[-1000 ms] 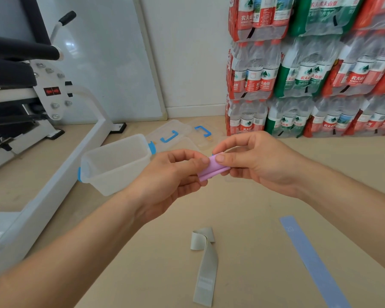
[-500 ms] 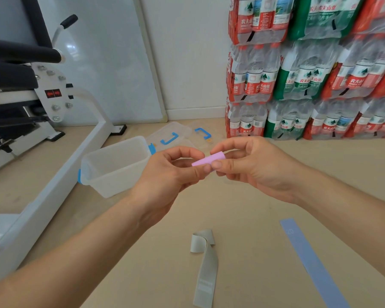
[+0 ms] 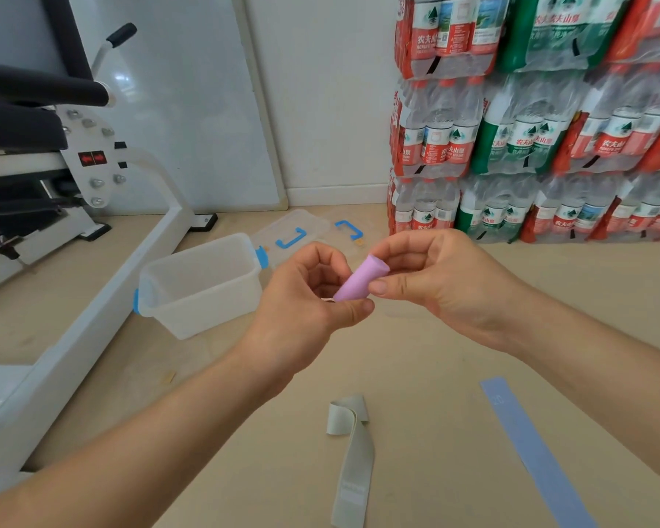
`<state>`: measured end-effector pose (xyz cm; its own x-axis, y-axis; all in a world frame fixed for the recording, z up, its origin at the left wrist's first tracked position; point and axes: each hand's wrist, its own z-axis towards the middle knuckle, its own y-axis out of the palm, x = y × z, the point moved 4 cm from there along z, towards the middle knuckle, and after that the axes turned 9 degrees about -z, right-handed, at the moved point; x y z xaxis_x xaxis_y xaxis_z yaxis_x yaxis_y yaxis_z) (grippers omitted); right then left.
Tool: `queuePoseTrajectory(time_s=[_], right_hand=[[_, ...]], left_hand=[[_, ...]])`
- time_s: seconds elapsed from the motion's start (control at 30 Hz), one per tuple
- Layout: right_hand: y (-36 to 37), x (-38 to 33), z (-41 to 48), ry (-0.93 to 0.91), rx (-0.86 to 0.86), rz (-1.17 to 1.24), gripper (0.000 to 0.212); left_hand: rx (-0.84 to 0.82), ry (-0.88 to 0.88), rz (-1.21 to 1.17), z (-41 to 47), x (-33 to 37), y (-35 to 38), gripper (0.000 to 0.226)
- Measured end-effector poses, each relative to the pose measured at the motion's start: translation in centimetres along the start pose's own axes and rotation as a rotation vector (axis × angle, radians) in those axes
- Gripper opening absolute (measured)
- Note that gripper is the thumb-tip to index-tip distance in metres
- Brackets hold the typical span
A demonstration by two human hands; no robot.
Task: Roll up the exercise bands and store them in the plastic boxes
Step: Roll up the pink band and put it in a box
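A rolled pink exercise band [image 3: 359, 279] is held in the air between both hands. My left hand [image 3: 309, 299] pinches its lower end with thumb and fingers. My right hand [image 3: 439, 280] pinches its upper end. An open clear plastic box [image 3: 202, 287] with blue clips stands on the floor just left of my left hand. A grey band [image 3: 353, 459] lies flat on the floor below the hands, one end curled over. A blue band [image 3: 530, 447] lies flat at the lower right.
A clear lid [image 3: 294, 232] with blue handles lies behind the box. A white exercise machine frame [image 3: 103, 283] runs along the left. Stacked packs of bottled water [image 3: 530, 120] fill the right back. The floor is beige.
The pink band has gone from a flattened fold to a tight roll, and it now tilts with its upper end toward the right hand. Both hands stayed at about the same place.
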<state>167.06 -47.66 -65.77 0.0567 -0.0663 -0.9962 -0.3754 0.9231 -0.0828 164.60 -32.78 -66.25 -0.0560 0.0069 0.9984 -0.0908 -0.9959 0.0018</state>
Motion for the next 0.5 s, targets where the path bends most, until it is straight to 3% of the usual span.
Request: queuePoseTrajectory(time_s=[0.17,0.3,0.4,0.5], right_hand=[[-0.1,-0.1,0.0,0.02,-0.018,-0.222,0.022],[0.3,0.2,0.0,0.118,-0.129,-0.023,0.019],[0.4,0.2,0.2,0.124,-0.11,0.032,0.019],[0.3,0.2,0.3,0.09,-0.059,0.008,0.022]], left_hand=[[0.037,0.134,0.187,0.2,0.8,-0.5,0.026],[0.048,0.282,0.417,-0.1,1.5,-0.6,0.033],[0.038,0.393,0.548,-0.4,2.1,-0.6,0.04],[-0.005,0.322,0.492,-0.2,1.9,-0.9,0.036]])
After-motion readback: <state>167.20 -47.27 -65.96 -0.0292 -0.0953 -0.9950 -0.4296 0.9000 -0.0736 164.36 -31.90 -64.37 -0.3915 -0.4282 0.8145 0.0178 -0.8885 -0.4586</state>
